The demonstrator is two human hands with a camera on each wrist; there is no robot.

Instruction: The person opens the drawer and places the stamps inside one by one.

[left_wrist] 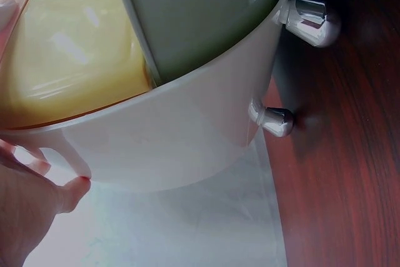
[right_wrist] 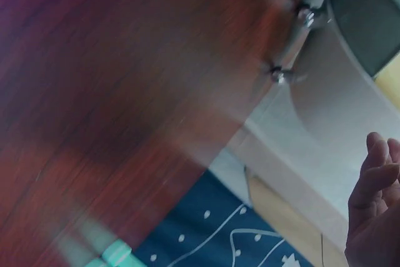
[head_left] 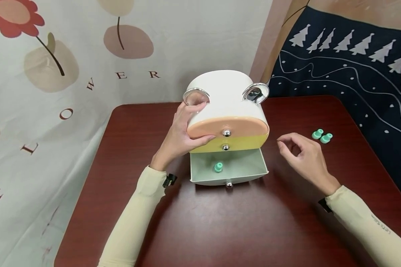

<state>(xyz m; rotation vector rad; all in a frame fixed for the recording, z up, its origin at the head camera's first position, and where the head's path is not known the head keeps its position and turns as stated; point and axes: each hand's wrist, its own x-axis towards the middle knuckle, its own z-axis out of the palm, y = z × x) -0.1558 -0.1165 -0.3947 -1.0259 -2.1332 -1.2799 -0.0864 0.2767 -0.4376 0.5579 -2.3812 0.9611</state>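
Note:
A small drawer cabinet [head_left: 222, 107] with a white body, two silver ring ears and three coloured drawer fronts stands on the table. Its green bottom drawer [head_left: 244, 163] is pulled out, and one small teal peg-shaped piece [head_left: 218, 167] lies inside. My left hand [head_left: 183, 133] grips the cabinet's left side, thumb across the front edge and fingers up by the left ear. To the right of the cabinet, my right hand [head_left: 302, 155] hovers with loosely curled fingers, thumb near the index fingertip. Nothing shows between them. Two more teal pieces [head_left: 322, 136] lie beyond this hand.
The dark red wooden table [head_left: 120, 207] extends around the cabinet. The peach [head_left: 207, 128] and yellow [head_left: 244, 142] upper drawers are closed, each with a silver knob. A flower-print cloth [head_left: 187, 44] hangs behind, and a navy tree-print cloth [head_left: 347, 70] hangs at the right.

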